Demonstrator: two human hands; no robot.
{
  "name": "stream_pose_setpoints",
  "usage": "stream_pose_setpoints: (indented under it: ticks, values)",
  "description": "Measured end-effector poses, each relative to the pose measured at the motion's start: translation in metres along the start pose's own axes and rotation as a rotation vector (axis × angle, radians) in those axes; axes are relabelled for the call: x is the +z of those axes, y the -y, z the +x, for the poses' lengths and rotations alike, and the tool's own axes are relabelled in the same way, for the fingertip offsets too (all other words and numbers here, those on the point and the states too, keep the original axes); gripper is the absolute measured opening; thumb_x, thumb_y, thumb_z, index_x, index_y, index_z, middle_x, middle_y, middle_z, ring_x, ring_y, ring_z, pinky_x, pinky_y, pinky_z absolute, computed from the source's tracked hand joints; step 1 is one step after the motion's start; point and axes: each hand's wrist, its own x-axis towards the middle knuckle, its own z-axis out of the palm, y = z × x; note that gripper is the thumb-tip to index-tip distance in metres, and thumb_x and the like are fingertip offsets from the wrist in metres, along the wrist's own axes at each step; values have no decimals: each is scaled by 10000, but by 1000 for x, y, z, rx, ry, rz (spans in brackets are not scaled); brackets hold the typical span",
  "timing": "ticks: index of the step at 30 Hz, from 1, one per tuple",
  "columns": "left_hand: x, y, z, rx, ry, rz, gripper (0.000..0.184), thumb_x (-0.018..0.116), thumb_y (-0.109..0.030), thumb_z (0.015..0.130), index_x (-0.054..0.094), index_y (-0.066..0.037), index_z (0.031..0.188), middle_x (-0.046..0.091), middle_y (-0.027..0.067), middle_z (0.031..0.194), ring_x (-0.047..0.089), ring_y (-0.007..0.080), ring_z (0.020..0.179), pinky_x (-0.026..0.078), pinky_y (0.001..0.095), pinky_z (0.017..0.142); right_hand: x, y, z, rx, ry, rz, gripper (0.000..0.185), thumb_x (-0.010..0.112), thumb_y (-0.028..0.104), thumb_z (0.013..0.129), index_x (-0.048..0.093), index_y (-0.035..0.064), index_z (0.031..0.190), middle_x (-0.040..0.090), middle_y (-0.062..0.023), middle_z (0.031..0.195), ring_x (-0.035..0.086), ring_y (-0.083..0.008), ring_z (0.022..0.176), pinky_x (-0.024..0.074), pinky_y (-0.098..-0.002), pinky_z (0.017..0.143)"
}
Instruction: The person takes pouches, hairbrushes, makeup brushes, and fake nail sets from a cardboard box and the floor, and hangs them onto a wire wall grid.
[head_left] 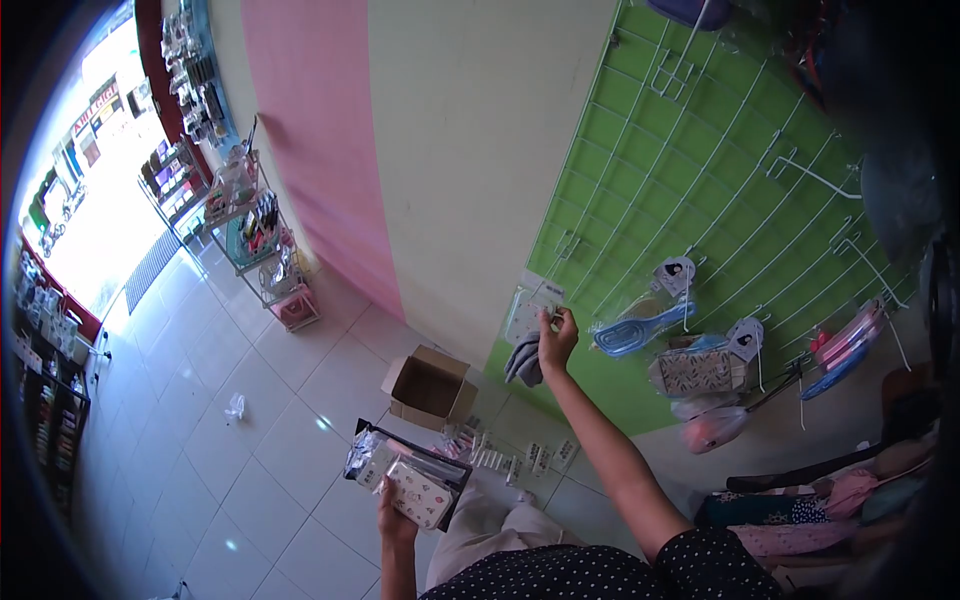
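Observation:
My left hand (397, 515) is closed round a stack of flat packaged items. The top one is a patterned packet (420, 495), cream with small coloured motifs, and a black-edged item (450, 462) shows behind it. My right hand (558, 342) is raised at the wire grid, its fingers pinched at the edge of a clear packet (525, 310) with a pale, dotted content. Just beneath that packet and beside the hand is a grey cloth (523, 362); I cannot tell whether the hand holds it too.
The white wire grid (640, 190) covers a green panel. Blue-handled brushes (645, 328) and a leaf-patterned pouch (700, 368) hang right of my hand. An open cardboard box (430, 388) and several small packets (495, 455) lie on the tiled floor. A stocked rack (250, 235) stands at the wall.

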Motion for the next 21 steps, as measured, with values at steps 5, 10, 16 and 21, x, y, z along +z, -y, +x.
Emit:
stream_pose_setpoints:
  ticks: [5, 10, 16, 21]
  values:
    - [7, 2, 10, -45, 31, 26, 315, 482, -262, 820, 461, -44, 1046, 571, 90, 930, 565, 217, 834, 460, 362, 753, 15, -30, 53, -83, -169, 6, 219, 577, 157, 730, 489, -8, 843, 594, -130, 757, 582, -215, 713, 425, -308, 637]
    - [8, 8, 20, -94, 39, 38, 313, 485, -279, 818, 478, -44, 1024, 574, 91, 928, 567, 217, 825, 461, 361, 745, 20, -50, 77, -48, -222, 55, 218, 597, 151, 709, 500, 4, 838, 598, -118, 753, 583, -225, 693, 427, -315, 635]
    - [31, 19, 21, -213, 13, 28, 264, 496, -283, 813, 494, -76, 977, 568, 74, 899, 562, 204, 790, 466, 357, 717, 3, -50, 76, -24, -230, -144, 277, 660, 137, 658, 545, 4, 872, 581, -112, 839, 553, -201, 788, 427, -295, 682]
    - [43, 32, 18, -209, 59, 121, 296, 546, -259, 787, 454, -75, 999, 546, 56, 872, 557, 183, 776, 470, 350, 705, -60, 1, 28, 72, 321, -69, 288, 682, 101, 633, 563, 2, 876, 595, -74, 804, 559, -166, 752, 434, -287, 685]
